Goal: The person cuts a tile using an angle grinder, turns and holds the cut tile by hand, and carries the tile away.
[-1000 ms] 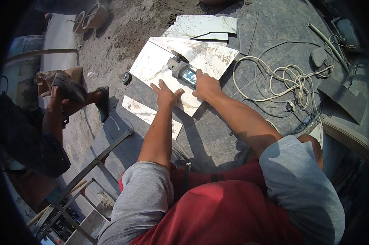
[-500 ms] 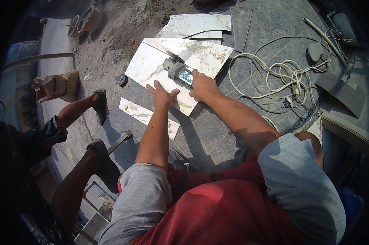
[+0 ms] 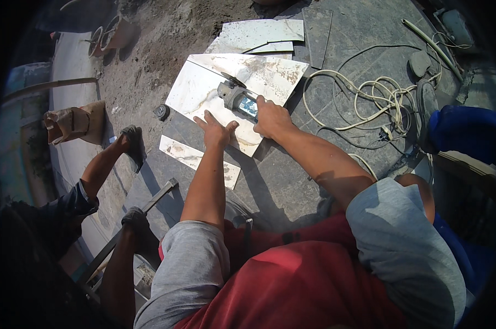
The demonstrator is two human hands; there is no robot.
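A white, veined tile (image 3: 193, 82) lies on grey slabs, with a straight line across its upper left. My right hand (image 3: 271, 119) grips an angle grinder (image 3: 232, 96) with a grey head and a blue label, its disc resting at that line. Left of the tool, my left hand (image 3: 217, 129) lies on the tile with fingers spread. A narrow white strip of tile (image 3: 176, 152) lies just below. More white pieces (image 3: 259, 32) are stacked behind.
Tangled cables (image 3: 388, 104) and a pale pipe (image 3: 432, 46) lie right. A person's blue-clad leg (image 3: 459, 126) stands right; another person's legs (image 3: 101, 164) are left. A paper sack (image 3: 72, 123), buckets (image 3: 113, 34) and a metal bar (image 3: 160, 194) lie around.
The person on the left has shifted their feet. A blue-clad leg has stepped in at the right beside the cables. My hands and the grinder have barely moved within the tile.
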